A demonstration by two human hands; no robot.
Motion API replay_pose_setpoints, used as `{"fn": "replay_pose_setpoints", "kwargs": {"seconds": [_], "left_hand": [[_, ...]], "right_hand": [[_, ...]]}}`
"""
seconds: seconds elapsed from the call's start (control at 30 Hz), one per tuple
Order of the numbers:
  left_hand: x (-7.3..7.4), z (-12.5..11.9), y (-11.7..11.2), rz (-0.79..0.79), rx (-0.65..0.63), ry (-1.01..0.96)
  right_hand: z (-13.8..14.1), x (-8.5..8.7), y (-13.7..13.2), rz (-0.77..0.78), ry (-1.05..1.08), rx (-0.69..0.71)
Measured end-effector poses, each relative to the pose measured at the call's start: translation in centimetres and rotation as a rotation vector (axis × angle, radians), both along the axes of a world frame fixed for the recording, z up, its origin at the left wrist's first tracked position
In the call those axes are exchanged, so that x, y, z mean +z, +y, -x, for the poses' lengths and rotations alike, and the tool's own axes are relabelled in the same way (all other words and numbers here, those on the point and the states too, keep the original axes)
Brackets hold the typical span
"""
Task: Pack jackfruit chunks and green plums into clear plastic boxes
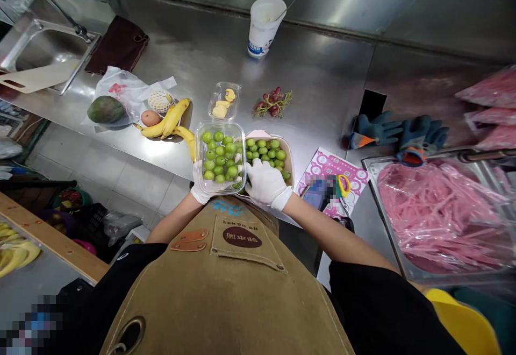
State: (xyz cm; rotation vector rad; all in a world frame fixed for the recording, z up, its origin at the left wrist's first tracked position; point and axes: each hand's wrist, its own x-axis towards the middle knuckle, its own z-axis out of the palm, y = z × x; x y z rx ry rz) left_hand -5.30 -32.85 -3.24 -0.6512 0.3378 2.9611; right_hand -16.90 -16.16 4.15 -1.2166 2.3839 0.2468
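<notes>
A clear plastic container (197, 148) of green grapes sits in my white-gloved left hand (201, 185), held from below and the near left side over the counter's front edge. Just right of it, a pale pink basin (291, 161) holds more green grapes (268, 150). My right hand (266, 183), also in a white glove, is over the near side of the basin. Its curled fingers point left, close to the container's right wall; whatever they grip is hidden. Behind the container, a smaller clear box (212, 110) holds pieces of pale yellow fruit (221, 108).
Bananas (169, 121), a mango (105, 109) and a plastic bag (121, 83) lie left. Red grapes (274, 102) and a white tub (264, 29) stand behind. Right are scissors (344, 188) on a pink sheet (328, 164), blue gloves (379, 129) and a sink of pink plastic (439, 210).
</notes>
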Motion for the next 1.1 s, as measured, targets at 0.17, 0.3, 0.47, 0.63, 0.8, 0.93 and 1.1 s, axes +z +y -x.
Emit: {"fn": "replay_pose_setpoints", "kwargs": {"seconds": [0.17,0.3,0.47,0.63,0.8,0.93,1.1], "left_hand": [[0.1,-0.4,0.2,0.075,0.041,-0.040],[-0.5,-0.5,0.4,0.061,0.056,0.001],[-0.4,-0.3,0.9,0.057,0.041,0.055],[0.4,-0.1,1.1,0.078,0.088,0.049],[0.7,-0.1,1.2,0.044,0.163,0.007],[0.5,-0.3,1.3,0.063,0.171,0.051],[0.2,-0.2,1.4,0.076,0.156,0.096]], "right_hand": [[-0.6,0.7,-0.8,-0.024,0.044,-0.085],[0.0,0.6,-0.5,-0.029,-0.001,0.016],[-0.1,-0.2,0.1,-0.003,0.022,0.036],[0.5,-0.1,0.0,0.028,0.016,-0.030],[3.5,-0.3,0.0,0.161,-0.097,-0.206],[6.6,-0.7,1.5,0.472,-0.397,-0.489],[6.9,2.5,2.3,0.821,-0.684,-0.707]]}}
